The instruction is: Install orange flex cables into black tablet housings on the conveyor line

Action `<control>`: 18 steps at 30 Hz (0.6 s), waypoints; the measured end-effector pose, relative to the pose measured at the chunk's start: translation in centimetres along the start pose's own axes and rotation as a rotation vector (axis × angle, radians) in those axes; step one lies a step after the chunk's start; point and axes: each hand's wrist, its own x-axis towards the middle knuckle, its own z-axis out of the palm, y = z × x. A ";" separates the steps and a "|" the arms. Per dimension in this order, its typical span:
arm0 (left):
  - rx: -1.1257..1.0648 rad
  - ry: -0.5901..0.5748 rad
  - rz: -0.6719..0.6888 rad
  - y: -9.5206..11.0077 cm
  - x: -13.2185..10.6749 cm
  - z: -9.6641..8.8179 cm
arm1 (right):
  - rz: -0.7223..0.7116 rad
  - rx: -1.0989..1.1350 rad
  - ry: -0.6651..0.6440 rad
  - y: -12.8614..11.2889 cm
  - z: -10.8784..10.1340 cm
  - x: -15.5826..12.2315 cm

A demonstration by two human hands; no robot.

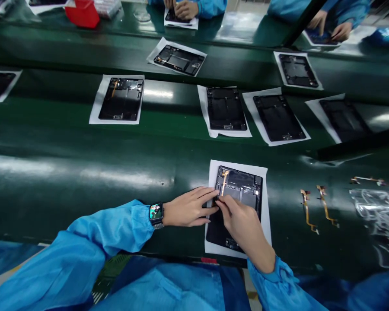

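Note:
In front of me a black tablet back housing [254,201] lies on a white sheet [266,233]. An orange flex cable [224,181] runs down the housing's upper left part. My right hand [243,218] reaches over the housing, with thumb and forefinger pinched at the cable's lower end, and the tips hide what lies under them. My left hand [191,207] comes in from the left with its fingers stretched out. Its fingertips rest at the housing's left edge, close to the right fingertips.
Loose flex cables [324,203] lie to the right, beside a clear plastic bag [379,211]. Several housings on white sheets, such as one housing [227,108], stand in rows beyond. Across the bench are co-workers' hands [184,9] and a red bin [82,14]. A dark bar [359,144] juts in at right.

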 end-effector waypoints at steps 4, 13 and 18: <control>-0.002 0.026 -0.003 -0.1 0.0 0.0 | 0.065 0.231 0.059 0.6 -0.4 -0.7; -0.009 0.041 -0.009 -0.1 0.0 0.1 | 0.119 0.325 0.132 0.2 0.2 -1.3; 0.002 0.030 -0.009 -0.1 0.0 0.1 | 0.098 0.263 0.137 0.2 0.3 -1.2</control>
